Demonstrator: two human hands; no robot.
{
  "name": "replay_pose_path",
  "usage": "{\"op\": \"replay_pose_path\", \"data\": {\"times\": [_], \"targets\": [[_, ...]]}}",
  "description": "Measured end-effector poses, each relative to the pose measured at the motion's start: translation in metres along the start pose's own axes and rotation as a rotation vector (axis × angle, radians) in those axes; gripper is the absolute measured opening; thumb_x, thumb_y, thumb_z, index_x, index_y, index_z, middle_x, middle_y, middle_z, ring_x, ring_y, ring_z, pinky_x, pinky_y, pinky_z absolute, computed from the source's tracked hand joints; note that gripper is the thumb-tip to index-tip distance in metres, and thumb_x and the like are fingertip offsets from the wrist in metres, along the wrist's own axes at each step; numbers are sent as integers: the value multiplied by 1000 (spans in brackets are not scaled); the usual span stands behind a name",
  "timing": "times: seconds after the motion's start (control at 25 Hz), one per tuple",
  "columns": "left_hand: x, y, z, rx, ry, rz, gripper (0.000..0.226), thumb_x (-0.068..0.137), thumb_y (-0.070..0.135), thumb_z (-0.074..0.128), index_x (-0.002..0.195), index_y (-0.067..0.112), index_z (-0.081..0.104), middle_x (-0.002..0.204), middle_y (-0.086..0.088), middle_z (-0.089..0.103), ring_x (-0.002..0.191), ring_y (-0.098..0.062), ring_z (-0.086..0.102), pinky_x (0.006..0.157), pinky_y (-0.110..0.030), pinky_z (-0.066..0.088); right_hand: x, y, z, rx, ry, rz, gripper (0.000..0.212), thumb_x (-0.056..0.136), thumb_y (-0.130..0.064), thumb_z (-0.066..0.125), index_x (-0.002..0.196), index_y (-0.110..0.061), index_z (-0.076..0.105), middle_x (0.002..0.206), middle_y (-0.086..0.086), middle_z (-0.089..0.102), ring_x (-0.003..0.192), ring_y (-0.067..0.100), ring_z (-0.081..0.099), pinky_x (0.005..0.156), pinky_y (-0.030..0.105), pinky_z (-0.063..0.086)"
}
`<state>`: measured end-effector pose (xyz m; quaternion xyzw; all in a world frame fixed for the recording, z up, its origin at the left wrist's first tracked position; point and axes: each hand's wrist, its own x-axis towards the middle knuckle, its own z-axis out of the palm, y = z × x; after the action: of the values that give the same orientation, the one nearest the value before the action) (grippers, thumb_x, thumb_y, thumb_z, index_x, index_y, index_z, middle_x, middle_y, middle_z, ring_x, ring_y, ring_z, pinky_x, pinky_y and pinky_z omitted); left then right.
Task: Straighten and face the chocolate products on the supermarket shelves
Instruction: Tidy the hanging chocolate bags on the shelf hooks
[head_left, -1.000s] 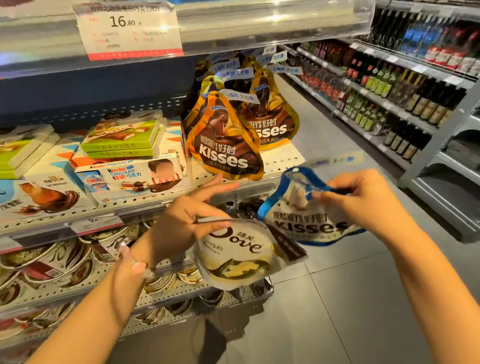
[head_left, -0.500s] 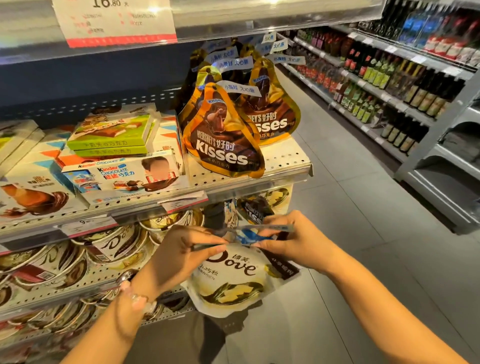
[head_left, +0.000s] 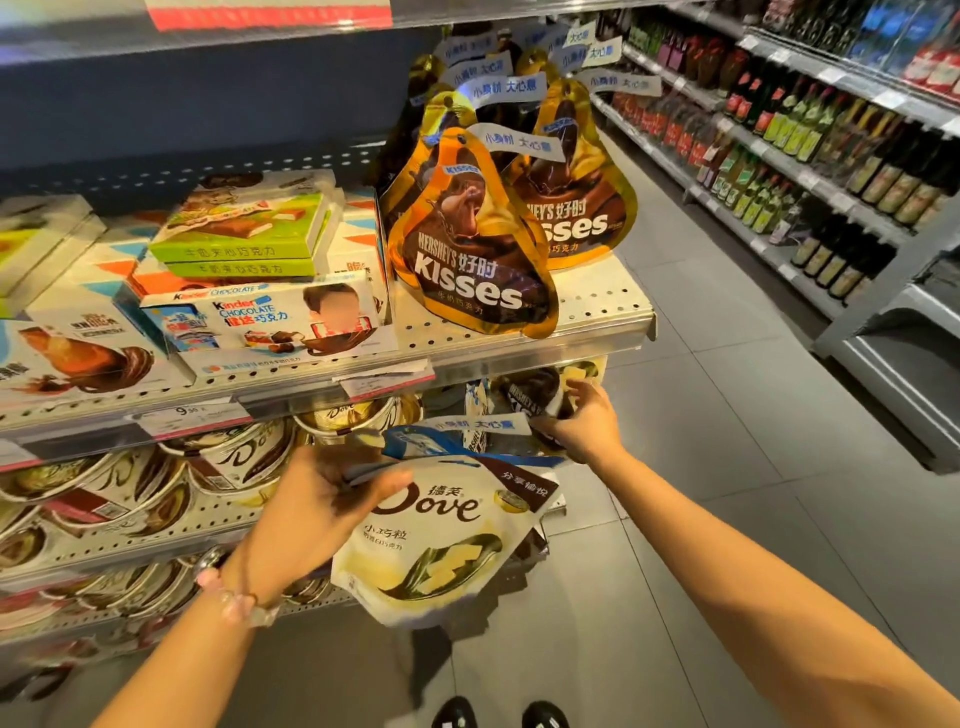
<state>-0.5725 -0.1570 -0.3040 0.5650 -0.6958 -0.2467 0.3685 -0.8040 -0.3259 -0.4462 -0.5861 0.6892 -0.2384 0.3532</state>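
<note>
On the lower shelf a blue Hershey's Kisses bag (head_left: 423, 448) lies almost flat on top of a white Dove pouch (head_left: 431, 551) that leans out over the shelf edge. My left hand (head_left: 317, 512) grips the left edge of the blue bag. My right hand (head_left: 584, 426) reaches under the upper shelf, its thumb and fingers closed around a dark Hershey's bag (head_left: 530, 400) behind the blue one. On the upper shelf (head_left: 602, 332) gold Kisses bags (head_left: 467, 270) stand upright facing out. Beside them lies a Kinder Chocolate box (head_left: 270, 322).
Round Dove tubs (head_left: 234, 457) fill the lower shelf at the left. Green and white chocolate boxes (head_left: 244, 234) are stacked behind the Kinder box. Across the grey tiled aisle (head_left: 701, 441) stand shelves of bottles (head_left: 779, 156). My shoes (head_left: 498, 714) show at the bottom.
The blue Kisses bag came down from in front of the upper shelf and now lies flat on the Dove pouch. My right hand let go of it and moved right onto the dark bag.
</note>
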Motion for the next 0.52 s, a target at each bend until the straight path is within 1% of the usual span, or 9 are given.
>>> {"op": "replay_pose_path", "data": {"times": [0.04,0.08,0.12,0.2,0.28,0.36,0.4,0.48,0.52], "targets": [[0,0,-1,-10,15,-25,52,75,14,67,75,65,59,71,38,62,73,13,61,65,-2,45,6,2,7,-42,-32,-2,73,59,-43,79,122,-19,52,120,7,56,109,27,55,90,44,50],[0,-2,-1,-26,32,-42,50,75,14,68,74,64,60,72,36,63,73,12,62,63,-4,46,12,4,14,-61,-49,6,72,57,-47,78,120,-21,55,117,7,60,106,28,58,87,43,52],[0,-4,-1,-47,47,-67,45,75,16,67,73,61,62,73,30,66,71,8,64,61,-7,48,16,7,20,-60,-51,27,65,61,-45,77,118,-21,57,113,8,63,103,30,59,85,41,52],[0,-7,-3,-83,66,-109,33,75,19,66,73,52,67,76,16,70,69,-1,66,59,-13,51,21,12,27,-47,5,80,41,78,-31,68,116,-18,61,112,11,65,101,32,60,77,34,48],[-1,-13,-2,-130,100,-142,37,78,9,66,74,46,70,74,14,71,69,-2,67,59,-11,50,22,16,26,-115,76,85,26,86,-20,58,109,-13,66,109,14,67,97,35,61,69,31,43],[-1,-14,-2,-212,137,-206,44,79,-3,63,72,39,73,67,18,70,67,3,66,59,-7,48,17,18,18,-189,150,34,22,88,-13,54,103,-7,69,105,19,68,94,40,61,69,36,46],[-1,-14,-1,-223,152,-230,42,80,-5,62,69,34,74,63,18,69,62,4,64,58,-6,47,12,17,11,-173,170,-15,21,88,-12,54,100,-5,70,102,21,68,92,41,62,69,38,47],[0,-13,-3,-219,176,-263,32,81,-6,60,66,20,73,54,13,66,51,3,57,53,-5,44,-1,14,-8,-88,170,-117,19,91,-11,52,93,-2,69,94,20,68,87,39,62,66,35,44],[0,-14,-4,-219,194,-276,25,82,-5,61,66,13,70,52,8,65,46,0,53,50,-6,42,-10,11,-22,-24,169,-144,18,92,-11,51,91,-3,67,91,18,67,85,35,61,67,34,43]]}}
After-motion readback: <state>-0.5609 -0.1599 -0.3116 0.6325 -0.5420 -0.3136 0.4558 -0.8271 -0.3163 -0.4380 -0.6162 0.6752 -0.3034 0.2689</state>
